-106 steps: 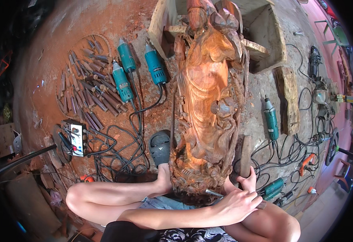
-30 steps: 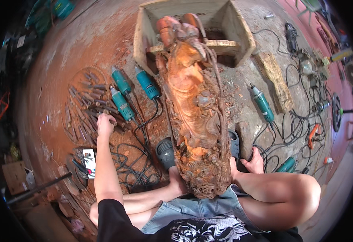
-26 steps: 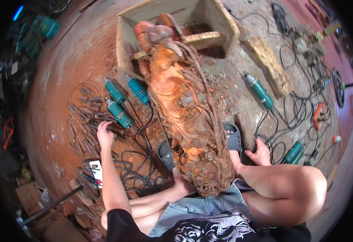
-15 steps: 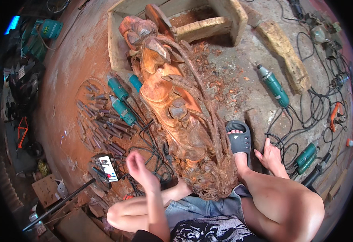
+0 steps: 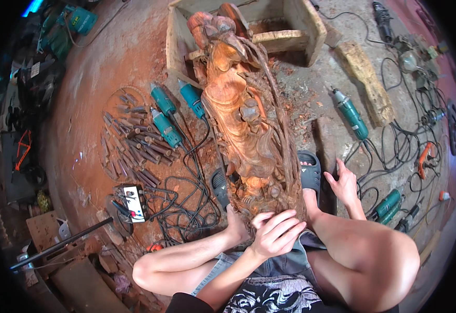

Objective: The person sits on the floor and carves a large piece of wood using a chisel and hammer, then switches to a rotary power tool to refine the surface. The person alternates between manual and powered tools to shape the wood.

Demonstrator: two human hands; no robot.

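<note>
A long carved wooden statue, orange-brown with rough dark stems along its right side, lies between my legs. Its far end rests on a wooden box frame. My left hand is at the statue's near end, fingers curled over the carved edge and partly hiding it. Over to the right, my right hand has its thumb and fingers apart and holds nothing. It is beside the near end of a dark wooden block on the floor, close to my sandal.
Left of the statue are several green power tools with tangled black cords, and a pile of chisels. A white control box stands nearer. On the right lie a green grinder, a pale wooden beam and more cables.
My left hand has come down from the left onto the statue's near end. My right hand stays near the wooden block, its fingers lifted somewhat. The whole view has shifted slightly.
</note>
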